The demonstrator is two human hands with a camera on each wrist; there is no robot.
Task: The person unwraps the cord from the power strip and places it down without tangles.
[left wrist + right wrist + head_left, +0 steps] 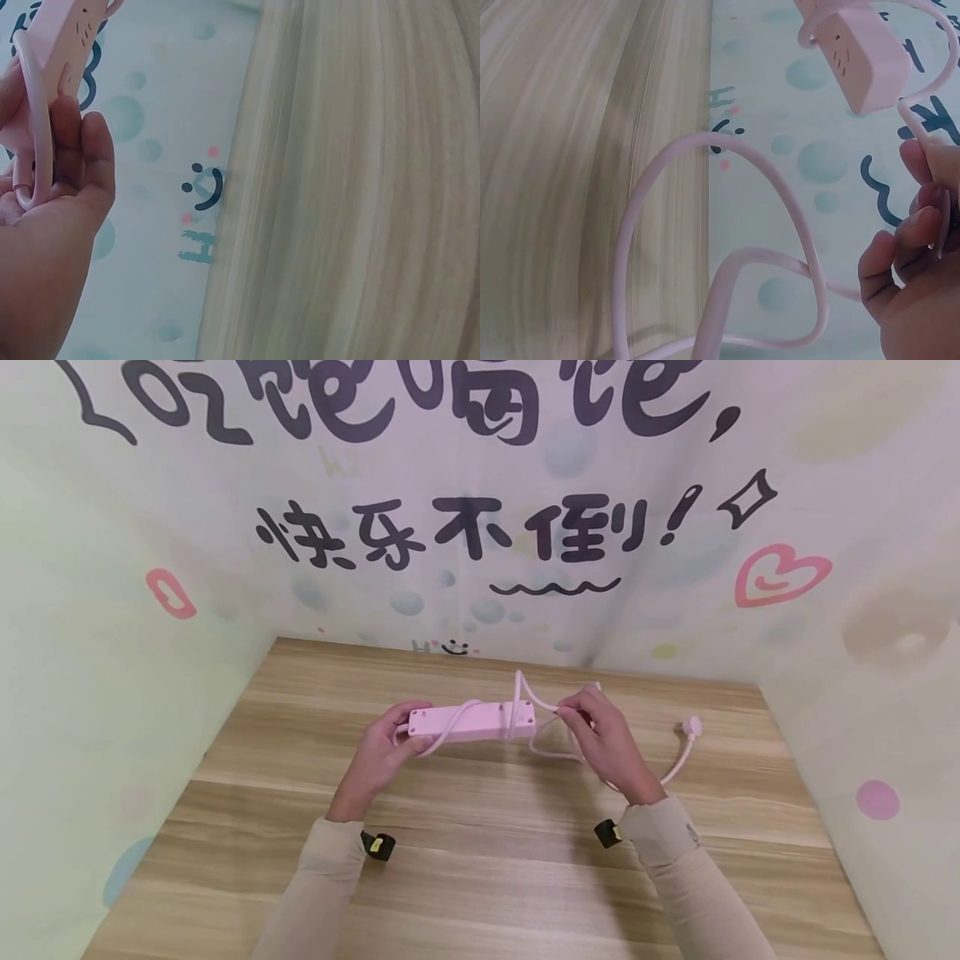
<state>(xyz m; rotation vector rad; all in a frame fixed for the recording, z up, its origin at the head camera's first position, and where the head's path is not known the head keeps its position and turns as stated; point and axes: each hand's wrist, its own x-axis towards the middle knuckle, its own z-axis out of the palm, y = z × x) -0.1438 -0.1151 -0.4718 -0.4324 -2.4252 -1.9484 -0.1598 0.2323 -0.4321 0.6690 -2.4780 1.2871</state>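
A pink power strip point(480, 721) is held above the table, its outlet slots showing in both wrist views. My left hand point(382, 747) grips its left end, with the cord's base by the palm in the left wrist view. The pink cord point(452, 723) crosses the strip's body and loops over its right end. Between thumb and fingers, my right hand point(603, 735) pinches the cord to the right of the strip. Loose loops of cord point(622, 255) hang below that hand. The cord's plug point(692, 727) is at the right, beyond the right hand.
The wooden tabletop point(465, 877) lies beneath both hands. A printed cloth point(480, 610) with black lettering rises along the table's back edge, and pale walls point(862, 710) stand at the sides. Small black wrist devices point(381, 847) sit at both cuffs.
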